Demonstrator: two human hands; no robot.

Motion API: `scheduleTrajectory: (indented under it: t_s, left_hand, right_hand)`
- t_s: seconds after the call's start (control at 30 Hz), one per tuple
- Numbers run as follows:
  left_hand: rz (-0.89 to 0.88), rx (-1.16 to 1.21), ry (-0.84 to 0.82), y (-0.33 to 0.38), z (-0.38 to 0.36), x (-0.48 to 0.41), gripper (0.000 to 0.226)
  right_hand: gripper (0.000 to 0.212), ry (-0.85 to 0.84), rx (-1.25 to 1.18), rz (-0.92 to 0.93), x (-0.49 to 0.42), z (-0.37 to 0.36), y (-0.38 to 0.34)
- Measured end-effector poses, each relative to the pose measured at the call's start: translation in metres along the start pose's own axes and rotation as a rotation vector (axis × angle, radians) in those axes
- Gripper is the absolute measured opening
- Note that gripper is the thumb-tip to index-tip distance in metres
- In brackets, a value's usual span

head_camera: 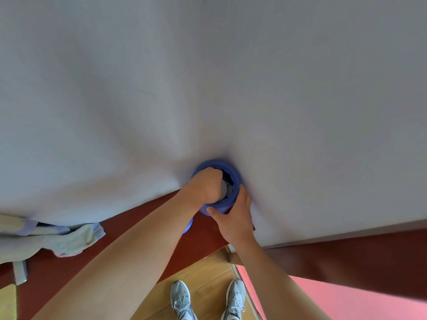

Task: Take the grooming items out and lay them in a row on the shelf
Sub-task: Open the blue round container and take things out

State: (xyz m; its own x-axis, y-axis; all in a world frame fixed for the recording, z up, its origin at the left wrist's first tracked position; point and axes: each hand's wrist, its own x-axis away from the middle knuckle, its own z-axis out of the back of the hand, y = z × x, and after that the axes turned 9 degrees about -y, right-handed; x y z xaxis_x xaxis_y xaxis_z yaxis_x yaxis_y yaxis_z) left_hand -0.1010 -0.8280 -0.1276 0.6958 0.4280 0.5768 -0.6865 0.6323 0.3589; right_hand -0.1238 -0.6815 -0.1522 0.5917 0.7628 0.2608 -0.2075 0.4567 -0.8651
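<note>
So the blue container (235, 181) sat on the dark red shelf (203, 239) against the wall, right hand (233, 215) gripping its side, left hand (205, 185) curled inside round a grey item (223, 188).

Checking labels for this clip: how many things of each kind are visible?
Hands: 2, left hand, right hand
Blue container: 1
Grey item gripped inside: 1
Cloth: 1
Shoes: 2
Total: 7
</note>
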Motion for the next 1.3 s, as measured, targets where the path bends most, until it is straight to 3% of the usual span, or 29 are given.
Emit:
scheduleTrajectory:
  t_s: [0.77, 1.0, 1.3]
  left_hand:
    - [-0.079, 0.178, 0.074, -0.007, -0.004, 0.009, 0.017]
    - [-0.158, 0.219, 0.213, -0.014, 0.005, 0.026, 0.013]
    - [-0.086, 0.663, 0.521, -0.041, 0.028, 0.073, 0.029]
  right_hand:
    - [0.107, 0.008, 0.005, -0.028, 0.001, 0.001, -0.001]
    - [0.104, 0.001, 0.034, -0.025, 0.001, 0.002, 0.001]
    - [0.104, 0.006, 0.069, -0.036, 0.001, 0.002, 0.0]
